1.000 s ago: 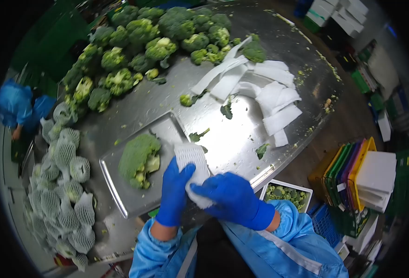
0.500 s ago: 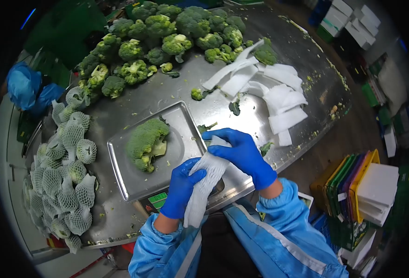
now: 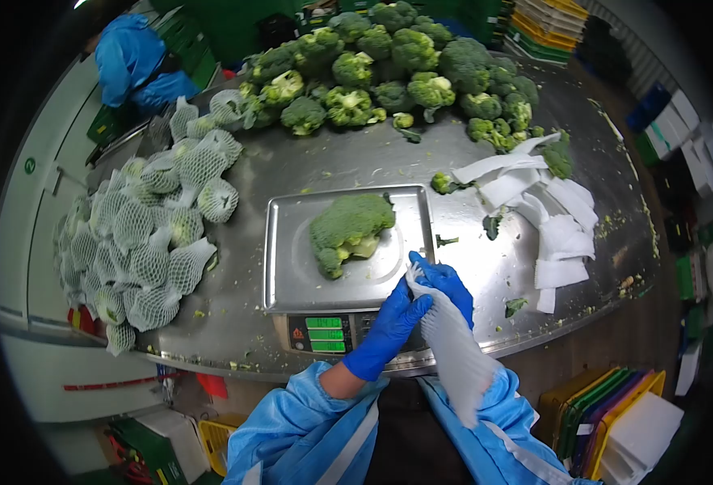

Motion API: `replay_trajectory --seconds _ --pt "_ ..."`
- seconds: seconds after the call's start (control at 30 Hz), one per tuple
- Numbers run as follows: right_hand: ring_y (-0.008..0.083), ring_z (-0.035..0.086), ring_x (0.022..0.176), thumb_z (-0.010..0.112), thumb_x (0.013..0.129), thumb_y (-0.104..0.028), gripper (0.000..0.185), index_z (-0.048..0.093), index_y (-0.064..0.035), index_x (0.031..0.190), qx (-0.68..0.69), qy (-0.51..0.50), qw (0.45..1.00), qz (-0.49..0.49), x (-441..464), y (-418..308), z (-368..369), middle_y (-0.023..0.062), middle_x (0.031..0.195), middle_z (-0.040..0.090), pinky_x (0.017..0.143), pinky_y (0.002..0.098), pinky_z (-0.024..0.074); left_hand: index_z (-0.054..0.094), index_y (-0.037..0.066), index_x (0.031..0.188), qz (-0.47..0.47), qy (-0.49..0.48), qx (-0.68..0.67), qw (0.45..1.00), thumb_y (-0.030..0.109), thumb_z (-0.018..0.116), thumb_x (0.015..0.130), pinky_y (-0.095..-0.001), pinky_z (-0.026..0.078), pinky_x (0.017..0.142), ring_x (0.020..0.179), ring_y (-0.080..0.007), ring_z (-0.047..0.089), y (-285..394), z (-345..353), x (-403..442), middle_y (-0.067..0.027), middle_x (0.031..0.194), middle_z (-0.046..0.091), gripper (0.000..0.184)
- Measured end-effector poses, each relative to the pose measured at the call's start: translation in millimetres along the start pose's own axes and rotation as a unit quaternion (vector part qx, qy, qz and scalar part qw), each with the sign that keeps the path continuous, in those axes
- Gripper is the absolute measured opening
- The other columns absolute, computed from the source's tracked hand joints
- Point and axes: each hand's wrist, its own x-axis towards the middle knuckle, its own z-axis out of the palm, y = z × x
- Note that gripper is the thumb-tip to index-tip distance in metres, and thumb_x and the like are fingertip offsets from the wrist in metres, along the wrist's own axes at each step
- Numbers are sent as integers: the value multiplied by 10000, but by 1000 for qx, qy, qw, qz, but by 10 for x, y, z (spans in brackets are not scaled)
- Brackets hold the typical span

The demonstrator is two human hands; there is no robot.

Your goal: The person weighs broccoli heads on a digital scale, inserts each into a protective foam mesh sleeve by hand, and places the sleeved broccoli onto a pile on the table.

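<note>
With the thumb and fingers of our gloved left hand (image 3: 387,327) we pinched a white foam net (image 3: 453,347) near its narrow upper end. Our right hand (image 3: 453,289), also in a blue glove, curled behind that end, touching it; the net partly hid those fingers, so we could not tell whether they had closed on it. The rest of the net hung slantwise toward our right sleeve (image 3: 498,392).

Just beyond our hands, one broccoli head (image 3: 344,230) lay on its side in a shallow metal tray (image 3: 283,291), its cut stem toward us. Below the tray's near edge glowed the scale's green display (image 3: 325,334).

Around this on the steel tabletop (image 3: 243,275), we had a heap of netted broccoli (image 3: 150,234) to the left, a mound of bare broccoli (image 3: 389,69) at the far side, and a loose pile of flat white nets (image 3: 562,214) to the right. Beyond the far left corner was another person (image 3: 134,61) in blue. Coloured crates (image 3: 603,420) stood at the lower right.
</note>
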Motion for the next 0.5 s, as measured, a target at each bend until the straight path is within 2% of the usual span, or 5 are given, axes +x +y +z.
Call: replay_trajectory --seconds 0.1,0.2,0.3,0.4,0.5 --pt "190 553 933 673 801 -141 455 527 -17 1214 66 102 977 177 114 -229 214 128 1044 530 808 252 455 286 -13 1367 -32 24 -27 999 167 630 849 -280 349 976 1137 -156 441 28 -93 -52 -74 1275 451 647" --pt "273 458 1149 748 722 -354 659 504 -45 1250 -212 86 970 84 84 -206 255 185 1222 462 961 352 373 313 -23 1337 34 23 14 999 196 731 762 -295 393 944 1094 -171 483 -46 -175 -69 -106 1230 485 744" --pt "312 408 1209 696 768 -265 546 511 -83 1249 -417 -41 866 -272 48 -71 89 185 1282 433 1000 398 341 330 -25 1318 84 60 -10 995 165 759 728 -298 411 926 1080 -175 495 20 -187 -129 -107 1187 509 754" --pt "270 453 1176 466 918 -203 357 452 -52 1242 49 -99 994 21 -26 197 -88 140 1288 472 979 356 378 560 -22 1065 130 90 20 987 69 700 760 -268 436 871 1004 -145 535 177 -209 -234 -79 1112 552 347" --pt "341 471 1150 421 896 -447 560 442 -33 1272 213 10 911 353 -40 434 -289 231 1254 475 992 532 344 583 -8 966 96 110 -52 988 64 645 800 -261 456 812 922 -134 562 241 -400 -298 -71 1039 576 192"
